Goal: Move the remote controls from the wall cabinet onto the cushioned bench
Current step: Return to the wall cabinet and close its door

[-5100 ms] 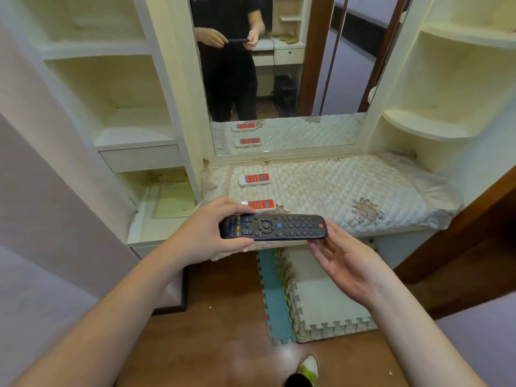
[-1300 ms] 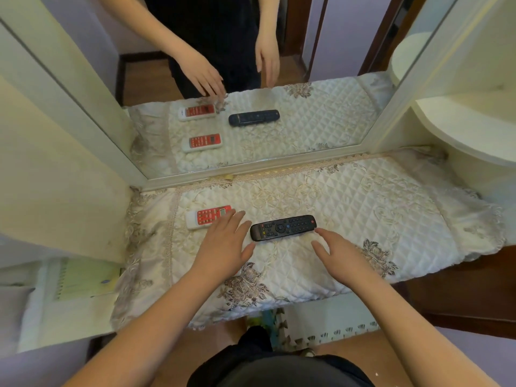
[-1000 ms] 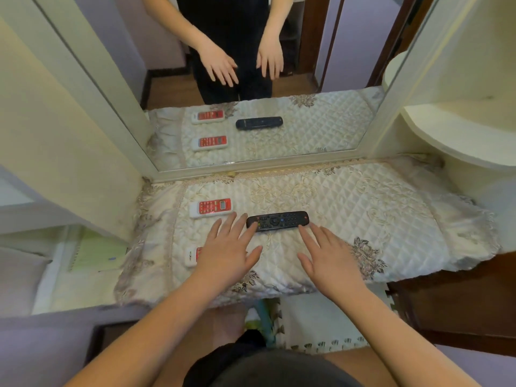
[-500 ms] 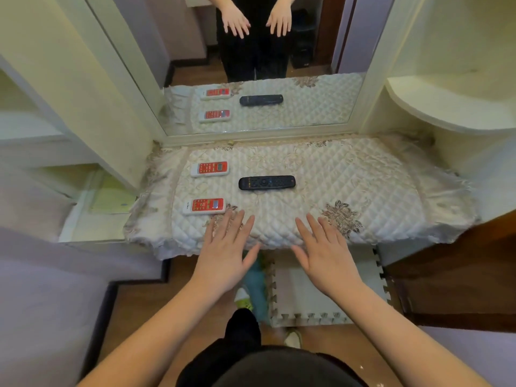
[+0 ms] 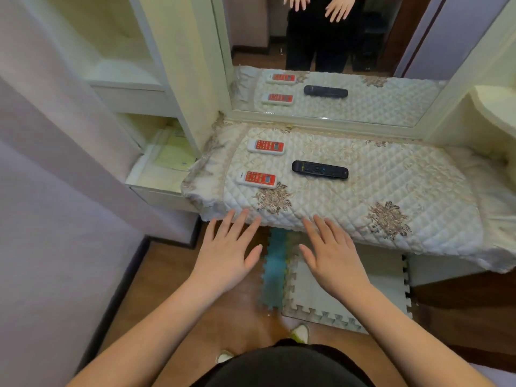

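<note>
**Hands pulled back from the bench**

Both hands now hover off the front edge of the cushioned bench (image 5: 391, 174), left hand (image 5: 226, 252) and right hand (image 5: 332, 255) spread flat, holding nothing. Black remote (image 5: 320, 169) lies mid-bench; two red-faced remotes (image 5: 265, 146) (image 5: 257, 179) lie left of it.

Wall mirror (image 5: 377, 51) mounted upright behind. Foam puzzle mats (image 5: 315, 300), white and teal, lying on wooden floor (image 5: 167, 289) below. Yellow-green booklet (image 5: 174, 156) lying flat in low open compartment at left. Rounded corner shelf (image 5: 494, 104) at right.
</note>
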Demonstrator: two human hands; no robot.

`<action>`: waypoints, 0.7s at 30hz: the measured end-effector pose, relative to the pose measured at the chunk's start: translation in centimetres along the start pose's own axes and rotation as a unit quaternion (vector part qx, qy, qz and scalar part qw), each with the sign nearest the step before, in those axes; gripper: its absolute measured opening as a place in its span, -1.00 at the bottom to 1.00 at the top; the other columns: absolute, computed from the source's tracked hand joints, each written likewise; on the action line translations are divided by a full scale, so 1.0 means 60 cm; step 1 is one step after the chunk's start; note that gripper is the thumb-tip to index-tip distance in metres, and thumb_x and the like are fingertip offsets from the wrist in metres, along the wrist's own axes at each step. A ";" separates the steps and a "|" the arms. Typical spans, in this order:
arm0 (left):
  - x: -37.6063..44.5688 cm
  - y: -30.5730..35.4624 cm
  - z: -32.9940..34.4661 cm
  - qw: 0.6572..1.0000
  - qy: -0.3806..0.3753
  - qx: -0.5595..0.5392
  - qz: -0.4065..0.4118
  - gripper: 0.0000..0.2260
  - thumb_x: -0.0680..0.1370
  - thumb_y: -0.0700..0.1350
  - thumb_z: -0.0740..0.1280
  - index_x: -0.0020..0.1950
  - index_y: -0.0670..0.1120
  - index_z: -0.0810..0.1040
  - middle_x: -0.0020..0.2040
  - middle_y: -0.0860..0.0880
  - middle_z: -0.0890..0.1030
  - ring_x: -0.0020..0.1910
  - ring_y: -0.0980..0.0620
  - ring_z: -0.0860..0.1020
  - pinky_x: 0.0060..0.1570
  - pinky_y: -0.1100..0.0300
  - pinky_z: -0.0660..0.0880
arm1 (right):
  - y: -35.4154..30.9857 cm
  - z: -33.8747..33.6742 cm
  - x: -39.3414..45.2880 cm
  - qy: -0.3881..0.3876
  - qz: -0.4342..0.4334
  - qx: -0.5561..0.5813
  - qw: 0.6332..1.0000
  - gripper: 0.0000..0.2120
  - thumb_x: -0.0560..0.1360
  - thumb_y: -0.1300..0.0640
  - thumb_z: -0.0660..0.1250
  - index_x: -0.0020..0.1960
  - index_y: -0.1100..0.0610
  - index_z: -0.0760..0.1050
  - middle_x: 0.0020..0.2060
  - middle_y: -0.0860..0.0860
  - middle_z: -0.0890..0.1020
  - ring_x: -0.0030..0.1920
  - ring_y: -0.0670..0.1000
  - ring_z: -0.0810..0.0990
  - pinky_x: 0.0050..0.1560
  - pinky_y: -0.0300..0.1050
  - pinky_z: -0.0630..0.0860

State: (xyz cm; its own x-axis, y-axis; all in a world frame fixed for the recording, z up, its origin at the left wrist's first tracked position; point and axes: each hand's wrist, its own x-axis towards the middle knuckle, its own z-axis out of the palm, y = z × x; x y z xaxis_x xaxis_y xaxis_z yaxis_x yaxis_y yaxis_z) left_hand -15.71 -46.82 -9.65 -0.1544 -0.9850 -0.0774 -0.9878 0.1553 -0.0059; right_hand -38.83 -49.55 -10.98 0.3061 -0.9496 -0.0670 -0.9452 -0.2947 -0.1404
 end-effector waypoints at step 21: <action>-0.421 -0.339 -0.027 0.930 0.069 -0.030 -0.361 -0.47 0.56 0.24 0.04 0.50 0.10 0.25 0.49 -0.04 0.31 0.49 -0.11 0.21 0.45 -0.17 0.07 | -0.579 0.021 0.029 0.001 -0.353 -0.032 0.935 -0.47 0.57 -0.17 0.02 0.46 0.05 0.28 0.35 0.09 0.48 0.37 0.13 0.41 0.34 0.09 0.35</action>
State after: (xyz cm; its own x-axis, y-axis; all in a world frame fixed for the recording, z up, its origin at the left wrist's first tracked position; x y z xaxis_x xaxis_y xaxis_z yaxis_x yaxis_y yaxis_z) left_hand 8.26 -25.24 -5.97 0.5521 -0.8321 0.0535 -0.8337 -0.5500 0.0493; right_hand -5.31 -40.81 -7.47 0.8562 -0.5163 0.0214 -0.5126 -0.8538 -0.0904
